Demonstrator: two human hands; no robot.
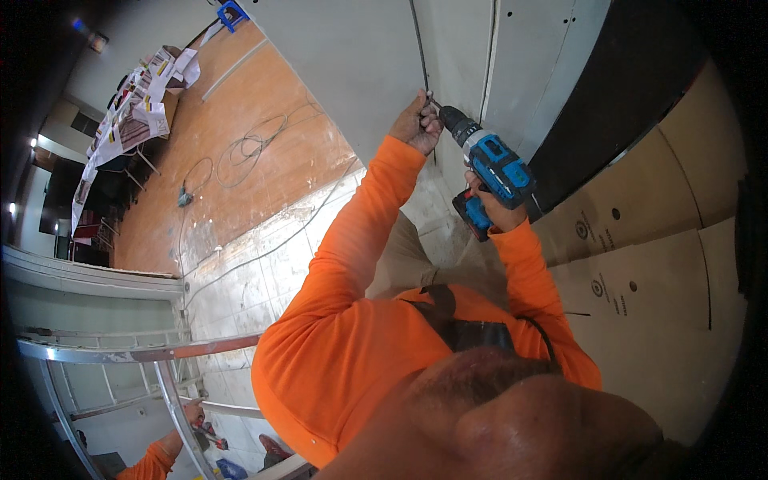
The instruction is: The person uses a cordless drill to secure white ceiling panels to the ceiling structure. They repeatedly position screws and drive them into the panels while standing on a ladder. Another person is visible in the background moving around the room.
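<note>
A blue and black cordless drill [500, 166] is in my right hand [498, 206], whose fingers wrap round its handle below the body. Its bit points up and left at a grey panel [352, 56]. Close to the bit's tip, my left hand [418, 124] is closed in a pinch against the panel, beside a narrow dark seam [418, 36]. Whatever those fingertips hold is too small to make out. Both my arms wear orange sleeves.
Brown cardboard [640, 272] covers the right side. At lower left stands a metal ladder [216, 346]; behind it a co-worker's hand [192, 412] holds a red and black tool. A cable [248, 152] lies coiled on the orange-brown floor [264, 192], near a covered table [140, 120].
</note>
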